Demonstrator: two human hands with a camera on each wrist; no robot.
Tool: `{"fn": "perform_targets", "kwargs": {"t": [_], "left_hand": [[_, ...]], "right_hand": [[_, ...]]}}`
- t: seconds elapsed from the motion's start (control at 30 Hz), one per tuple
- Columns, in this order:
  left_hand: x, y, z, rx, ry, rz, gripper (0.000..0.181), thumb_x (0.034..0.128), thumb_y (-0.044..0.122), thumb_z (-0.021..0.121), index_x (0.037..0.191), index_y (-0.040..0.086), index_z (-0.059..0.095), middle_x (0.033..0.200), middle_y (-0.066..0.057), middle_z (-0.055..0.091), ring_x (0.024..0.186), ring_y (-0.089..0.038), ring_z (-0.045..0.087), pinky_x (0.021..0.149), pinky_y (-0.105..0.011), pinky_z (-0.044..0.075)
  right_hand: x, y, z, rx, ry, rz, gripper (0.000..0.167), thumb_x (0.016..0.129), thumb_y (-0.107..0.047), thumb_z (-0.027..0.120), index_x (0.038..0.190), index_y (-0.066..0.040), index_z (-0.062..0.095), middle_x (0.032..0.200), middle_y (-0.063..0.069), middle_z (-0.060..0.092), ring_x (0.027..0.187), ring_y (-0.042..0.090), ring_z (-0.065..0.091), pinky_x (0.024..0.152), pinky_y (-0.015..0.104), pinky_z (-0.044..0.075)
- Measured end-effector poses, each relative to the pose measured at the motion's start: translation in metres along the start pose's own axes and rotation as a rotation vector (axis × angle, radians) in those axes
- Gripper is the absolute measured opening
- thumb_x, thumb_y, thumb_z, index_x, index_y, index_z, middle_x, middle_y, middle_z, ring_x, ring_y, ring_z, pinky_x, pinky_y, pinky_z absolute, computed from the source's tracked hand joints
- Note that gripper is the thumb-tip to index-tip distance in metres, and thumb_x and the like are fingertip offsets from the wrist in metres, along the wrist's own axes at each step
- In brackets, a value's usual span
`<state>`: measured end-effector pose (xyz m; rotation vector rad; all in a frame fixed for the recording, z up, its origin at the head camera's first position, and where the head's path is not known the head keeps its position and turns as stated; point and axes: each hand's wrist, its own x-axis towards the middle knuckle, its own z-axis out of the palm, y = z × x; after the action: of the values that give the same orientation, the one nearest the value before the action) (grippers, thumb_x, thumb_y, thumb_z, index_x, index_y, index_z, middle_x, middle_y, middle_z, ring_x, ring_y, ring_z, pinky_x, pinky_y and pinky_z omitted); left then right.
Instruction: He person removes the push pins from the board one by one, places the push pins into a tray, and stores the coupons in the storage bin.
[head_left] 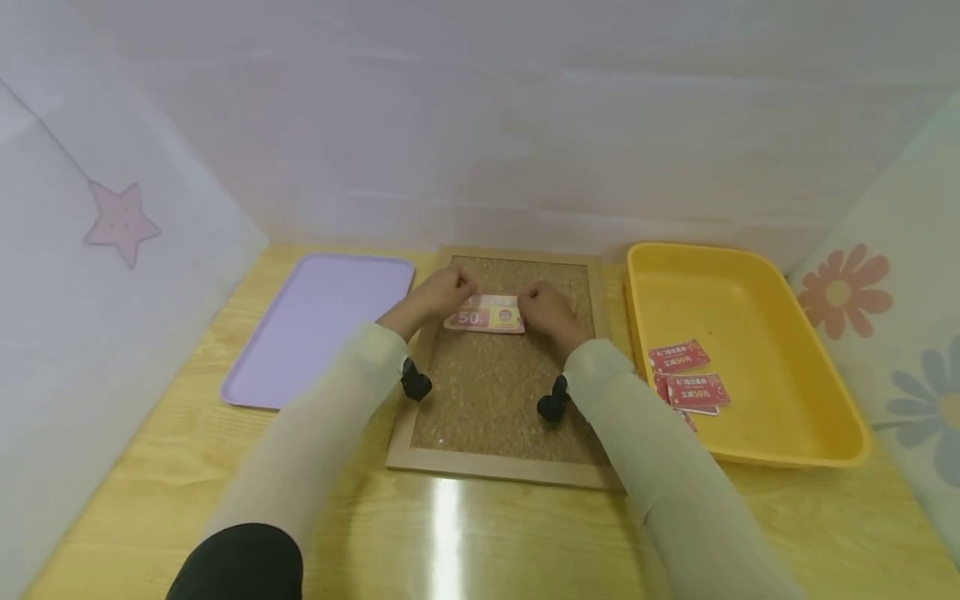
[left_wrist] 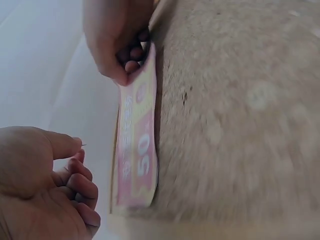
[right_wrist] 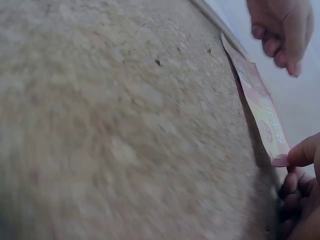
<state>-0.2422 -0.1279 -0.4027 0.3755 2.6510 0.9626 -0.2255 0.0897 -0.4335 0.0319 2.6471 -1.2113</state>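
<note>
A pink and yellow coupon printed with "50" lies across the upper part of a wood-framed cork board. My right hand pinches the coupon's right end between thumb and finger, as the right wrist view also shows. Above the coupon's left end is my left hand. In the left wrist view, that hand's thumb and forefinger pinch a thin pin; only its fine point shows, and its head is hidden by the fingertips. The pin is apart from the coupon.
Left of the board lies a flat lilac tray. On the right stands a deep yellow bin with several red coupons at its left side. White cloth walls enclose the back and sides of the wooden table.
</note>
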Motion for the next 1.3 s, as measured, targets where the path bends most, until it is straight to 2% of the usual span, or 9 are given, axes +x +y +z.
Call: {"fn": "perform_targets", "kwargs": {"t": [0.13, 0.23, 0.4, 0.57, 0.67, 0.77, 0.97, 1.1, 1.3], "left_hand": [[-0.005, 0.001, -0.011, 0.091, 0.009, 0.049, 0.025, 0.1041, 0.024, 0.044, 0.115, 0.004, 0.053, 0.099, -0.013, 0.058, 0.077, -0.022, 0.053, 0.068, -0.035, 0.046], [-0.013, -0.003, -0.018, 0.151, 0.023, 0.060, 0.025, 0.1038, 0.022, 0.045, 0.117, 0.002, 0.052, 0.099, -0.012, 0.057, 0.078, -0.023, 0.053, 0.070, -0.037, 0.046], [-0.030, -0.018, -0.029, 0.213, 0.040, 0.054, 0.026, 0.1033, 0.020, 0.046, 0.116, -0.001, 0.052, 0.098, -0.015, 0.057, 0.079, -0.025, 0.052, 0.076, -0.041, 0.045], [-0.045, -0.036, -0.042, 0.243, 0.034, 0.056, 0.024, 0.1031, 0.020, 0.047, 0.113, -0.001, 0.052, 0.097, -0.016, 0.059, 0.080, -0.027, 0.056, 0.074, -0.043, 0.047], [-0.055, -0.051, -0.053, 0.270, 0.068, 0.063, 0.023, 0.1020, 0.019, 0.048, 0.111, -0.002, 0.053, 0.096, -0.017, 0.058, 0.082, -0.028, 0.055, 0.075, -0.044, 0.045], [-0.070, -0.071, -0.064, 0.281, 0.097, 0.050, 0.023, 0.1013, 0.018, 0.049, 0.111, -0.003, 0.053, 0.094, -0.018, 0.057, 0.082, -0.029, 0.053, 0.074, -0.044, 0.044], [-0.107, -0.110, -0.079, 0.293, 0.127, -0.006, 0.025, 0.1011, 0.019, 0.050, 0.109, -0.005, 0.054, 0.092, -0.015, 0.056, 0.080, -0.027, 0.052, 0.072, -0.042, 0.042], [-0.122, -0.121, -0.083, 0.296, 0.134, -0.019, 0.022, 0.0996, 0.016, 0.052, 0.106, -0.005, 0.055, 0.087, -0.013, 0.056, 0.077, -0.025, 0.051, 0.069, -0.040, 0.041], [-0.126, -0.131, -0.074, 0.280, 0.127, -0.011, 0.019, 0.0981, 0.014, 0.054, 0.104, -0.004, 0.056, 0.084, -0.010, 0.055, 0.074, -0.022, 0.050, 0.067, -0.036, 0.041]], "right_hand": [[-0.008, -0.006, -0.019, 0.124, -0.095, 0.047, 0.029, 0.099, -0.031, 0.038, 0.116, -0.010, 0.047, 0.128, 0.009, 0.050, 0.107, 0.025, 0.047, 0.085, 0.040, 0.041], [-0.018, -0.013, -0.033, 0.150, -0.136, 0.007, 0.020, 0.101, -0.025, 0.035, 0.101, -0.008, 0.045, 0.115, 0.009, 0.050, 0.094, 0.023, 0.046, 0.073, 0.037, 0.039], [-0.038, -0.024, -0.057, 0.031, -0.153, -0.072, 0.018, 0.099, -0.021, 0.040, 0.096, -0.005, 0.046, 0.093, 0.009, 0.049, 0.072, 0.019, 0.043, 0.057, 0.030, 0.038], [-0.064, -0.022, -0.090, -0.044, -0.203, -0.078, 0.028, 0.099, -0.025, 0.042, 0.113, -0.001, 0.048, 0.108, 0.017, 0.055, 0.081, 0.022, 0.051, 0.064, 0.034, 0.043], [-0.078, -0.013, -0.113, -0.043, -0.207, -0.070, 0.032, 0.101, -0.028, 0.042, 0.119, -0.002, 0.046, 0.117, 0.016, 0.053, 0.101, 0.028, 0.054, 0.079, 0.039, 0.045], [-0.093, -0.003, -0.135, -0.029, -0.199, -0.063, 0.034, 0.102, -0.030, 0.043, 0.123, -0.002, 0.045, 0.118, 0.016, 0.052, 0.107, 0.032, 0.052, 0.085, 0.042, 0.043], [-0.119, 0.021, -0.172, -0.037, -0.176, -0.066, 0.041, 0.104, -0.032, 0.042, 0.128, 0.001, 0.041, 0.116, 0.016, 0.050, 0.105, 0.031, 0.050, 0.081, 0.038, 0.042], [-0.132, 0.047, -0.195, -0.028, -0.151, -0.022, 0.046, 0.105, -0.035, 0.039, 0.130, 0.003, 0.038, 0.117, 0.017, 0.048, 0.105, 0.031, 0.049, 0.082, 0.037, 0.042], [-0.145, 0.091, -0.227, -0.093, -0.115, 0.024, 0.054, 0.105, -0.039, 0.033, 0.133, 0.008, 0.034, 0.126, 0.025, 0.043, 0.111, 0.039, 0.047, 0.084, 0.042, 0.044]]}}
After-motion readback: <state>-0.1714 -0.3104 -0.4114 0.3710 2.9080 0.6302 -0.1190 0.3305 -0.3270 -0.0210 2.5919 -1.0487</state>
